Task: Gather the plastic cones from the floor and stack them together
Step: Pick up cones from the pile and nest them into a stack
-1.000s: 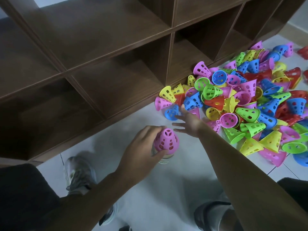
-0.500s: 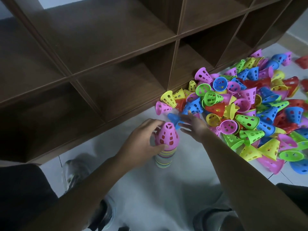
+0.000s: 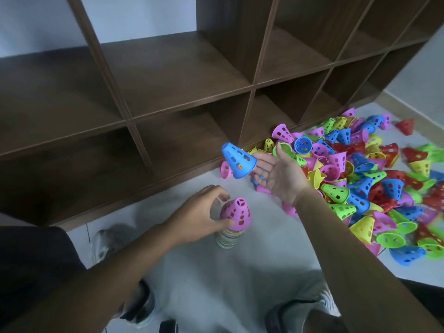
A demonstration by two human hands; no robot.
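Observation:
A stack of cones (image 3: 229, 237) stands upright on the floor, topped by a pink perforated cone (image 3: 235, 213). My left hand (image 3: 200, 213) grips the stack near its top, thumb on the pink cone and fingers curled round the back. My right hand (image 3: 278, 175) is raised palm up with straight fingers. A blue cone (image 3: 236, 159) sits at its fingertips, wide end toward the hand, above and behind the stack. Whether any finger hooks its rim is unclear. A big pile of loose coloured cones (image 3: 360, 179) covers the floor to the right.
A dark wooden cubby shelf (image 3: 168, 92) runs along the back, its base right behind the stack and pile. My two shoes (image 3: 108, 246) (image 3: 300, 316) stand on the pale tiled floor (image 3: 264, 248) near the bottom of the view.
My right hand took a blue cone from the pile's edge and lifted it, turning palm up. My left hand has kept its grip on the stack.

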